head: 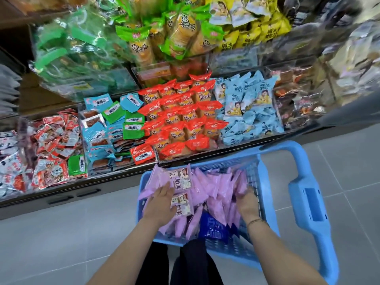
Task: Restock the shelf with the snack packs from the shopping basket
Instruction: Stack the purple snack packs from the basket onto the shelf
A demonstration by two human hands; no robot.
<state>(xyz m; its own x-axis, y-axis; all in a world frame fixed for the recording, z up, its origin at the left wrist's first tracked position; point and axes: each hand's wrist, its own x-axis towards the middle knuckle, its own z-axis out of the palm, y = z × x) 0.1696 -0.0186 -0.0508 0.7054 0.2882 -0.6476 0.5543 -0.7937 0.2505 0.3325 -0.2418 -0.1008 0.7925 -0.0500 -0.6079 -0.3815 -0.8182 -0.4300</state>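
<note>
A blue shopping basket stands on the floor in front of the shelf, full of several purple snack packs. My left hand lies on the left side of the pile, fingers spread against the packs with printed labels. My right hand is pushed into the right side of the pile by the basket wall, its fingertips hidden among the packs. A dark blue pack lies near the basket's near edge. The shelf holds bins of snacks just beyond the basket.
Shelf bins hold red packs, light blue packs, mixed blue and green packs and red-white packs. Green and yellow bags sit on the upper tier. The basket's handle lies to the right. Grey tiled floor surrounds it.
</note>
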